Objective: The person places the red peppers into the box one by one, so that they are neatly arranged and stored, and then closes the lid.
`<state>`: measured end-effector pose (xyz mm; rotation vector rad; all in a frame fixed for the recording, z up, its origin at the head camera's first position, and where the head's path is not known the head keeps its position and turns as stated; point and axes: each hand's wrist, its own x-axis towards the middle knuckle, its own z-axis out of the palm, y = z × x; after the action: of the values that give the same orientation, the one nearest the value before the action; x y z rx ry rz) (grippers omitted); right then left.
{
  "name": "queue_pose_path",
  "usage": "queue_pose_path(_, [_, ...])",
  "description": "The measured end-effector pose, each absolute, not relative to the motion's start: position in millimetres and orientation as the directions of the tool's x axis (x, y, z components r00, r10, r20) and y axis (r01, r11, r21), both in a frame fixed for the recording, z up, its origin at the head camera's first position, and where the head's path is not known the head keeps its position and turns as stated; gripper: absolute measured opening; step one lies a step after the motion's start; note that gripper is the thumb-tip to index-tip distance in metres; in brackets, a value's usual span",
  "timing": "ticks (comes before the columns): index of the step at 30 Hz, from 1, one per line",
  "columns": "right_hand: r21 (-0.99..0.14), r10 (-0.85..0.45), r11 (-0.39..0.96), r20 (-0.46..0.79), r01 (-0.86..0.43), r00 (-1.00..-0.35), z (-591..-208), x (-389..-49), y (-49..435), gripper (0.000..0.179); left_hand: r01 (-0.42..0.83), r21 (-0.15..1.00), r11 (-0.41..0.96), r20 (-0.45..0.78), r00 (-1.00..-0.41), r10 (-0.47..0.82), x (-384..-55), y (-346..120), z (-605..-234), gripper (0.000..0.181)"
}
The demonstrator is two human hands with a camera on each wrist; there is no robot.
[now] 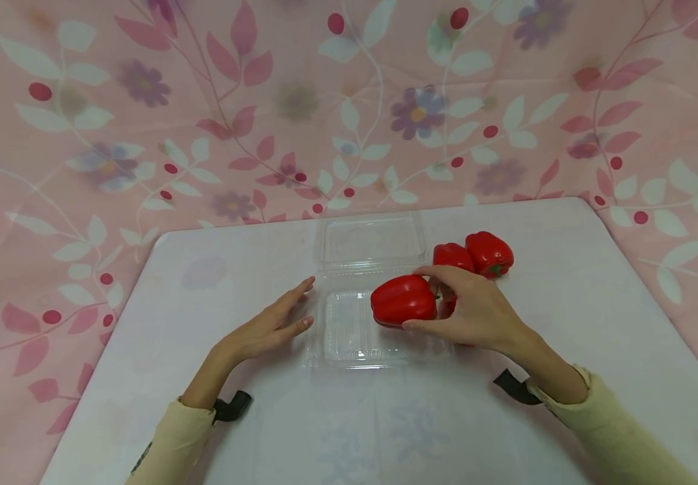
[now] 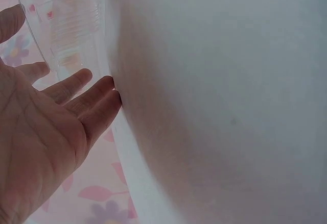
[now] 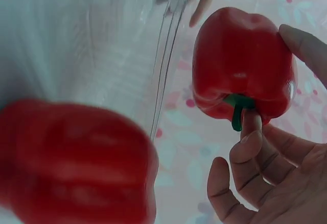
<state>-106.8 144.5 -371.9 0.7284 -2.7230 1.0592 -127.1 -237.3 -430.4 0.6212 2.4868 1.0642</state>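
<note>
My right hand [image 1: 484,311] grips a red bell pepper [image 1: 402,301] between thumb and fingers, above the right half of a clear plastic clamshell box [image 1: 341,337]. In the right wrist view the held bell pepper [image 3: 242,55] turns its green stem toward my fingers. The box stands open, its lid [image 1: 370,240] folded back away from me. Just left of the box, my left hand [image 1: 269,328] has its fingers loosely extended and holds nothing. In the left wrist view, the fingers of that hand [image 2: 41,127] are spread close to the clear plastic.
Two more red bell peppers [image 1: 490,253] lie at the back right. Another patch of red [image 1: 448,307] shows behind my right hand, mostly hidden. A white cloth covers the table [image 1: 234,269], and a pink floral curtain [image 1: 300,101] hangs behind it.
</note>
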Motion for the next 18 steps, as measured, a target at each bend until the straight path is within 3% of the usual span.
queue_pose_path(18, [-0.584, -0.415, 0.650, 0.263, -0.486, -0.871, -380.8, -93.3, 106.0, 0.077, 0.246, 0.735, 0.632, -0.163, -0.841, 0.517, -128.0, -237.4, -432.7, 0.077])
